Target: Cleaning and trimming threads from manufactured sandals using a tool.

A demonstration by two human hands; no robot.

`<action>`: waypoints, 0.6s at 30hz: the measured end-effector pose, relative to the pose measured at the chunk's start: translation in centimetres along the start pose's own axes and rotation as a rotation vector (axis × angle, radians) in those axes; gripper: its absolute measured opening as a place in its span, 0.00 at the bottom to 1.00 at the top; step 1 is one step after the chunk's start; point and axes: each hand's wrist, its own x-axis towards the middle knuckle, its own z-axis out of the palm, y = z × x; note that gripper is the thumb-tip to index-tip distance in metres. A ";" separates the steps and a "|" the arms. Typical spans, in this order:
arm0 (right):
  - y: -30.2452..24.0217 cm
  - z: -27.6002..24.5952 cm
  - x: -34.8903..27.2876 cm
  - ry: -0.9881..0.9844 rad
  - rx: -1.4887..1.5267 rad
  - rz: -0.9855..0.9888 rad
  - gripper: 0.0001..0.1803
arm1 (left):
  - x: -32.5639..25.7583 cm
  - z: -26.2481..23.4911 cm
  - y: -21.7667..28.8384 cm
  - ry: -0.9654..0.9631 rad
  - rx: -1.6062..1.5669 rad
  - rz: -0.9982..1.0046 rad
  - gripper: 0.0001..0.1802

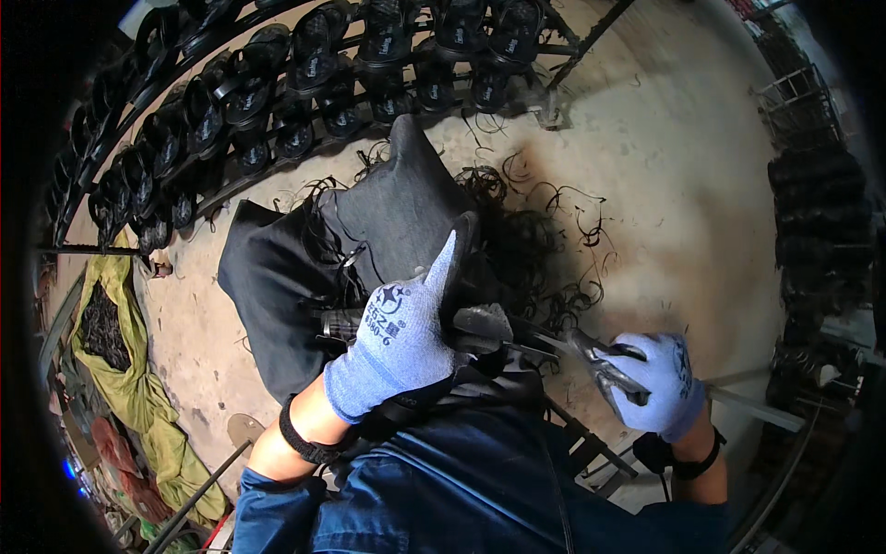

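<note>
Dark blue clothing [397, 499] is filling the lower edge of the head view, lying nearest the camera, while both forearms are reaching up past it, each wearing a dark wristband. Black cloth [411, 208] is draping over the lap and knees beyond. Above it, the left hand [401, 337], in a blue-grey glove, is resting against a dark curved piece [467, 242], which is sitting over the lap near the middle of the view. One digit is stretching straight along that piece; the others are hiding underneath, so I cannot tell whether they are closing on it. Just right of this hand, a grey wedge-shaped surface [484, 321] is catching the light.

Farther right, the right hand [651, 379], gloved alike, is curling its fingers around the dark handle of a tool [587, 349]; slim metallic blades are pointing leftward from it, toward the grey surface. Curly black trimmings [591, 231] are littering the pale floor [701, 157] beyond the lap. Black sandals [317, 46] are lining a tiered rack [591, 42] along the top. At left, a yellow-green sack [152, 392] is lying open around dark scraps [106, 332]; at right, dark stacked goods [817, 222] are standing by the rim.
</note>
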 end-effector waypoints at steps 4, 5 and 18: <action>-0.8 0.6 0.9 -0.144 -0.029 0.037 0.16 | 0.0 0.8 -0.1 -0.051 0.073 0.020 0.58; -1.1 0.8 1.5 -0.142 -0.024 0.040 0.16 | -0.1 1.0 -0.1 -0.045 0.154 0.065 0.58; -1.5 1.3 2.2 -0.193 -0.198 -0.117 0.14 | -1.2 1.1 -2.8 -0.086 0.074 0.132 0.38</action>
